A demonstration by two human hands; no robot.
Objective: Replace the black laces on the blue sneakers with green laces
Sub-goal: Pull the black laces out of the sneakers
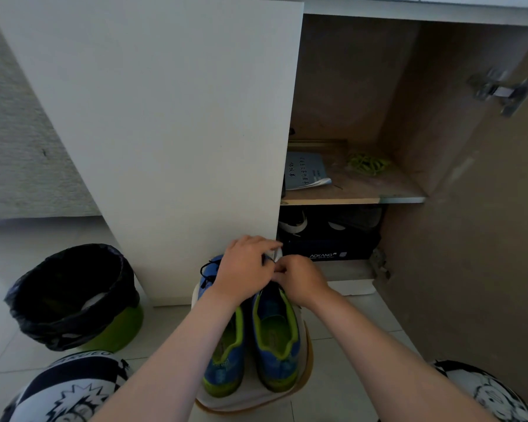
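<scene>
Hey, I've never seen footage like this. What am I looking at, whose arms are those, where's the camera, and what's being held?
There is no machine here. A person wears one wide-angle camera on the head, so you look down along their own bare arms. The left hand and right hand meet over the front of the right blue sneaker, which stands beside the left blue sneaker on a pale support on the tiled floor. Both hands seem to pinch a black lace. The green laces lie in a heap on the shelf of the open cabinet, near a booklet. A bin lined with a black bag stands at the left.
</scene>
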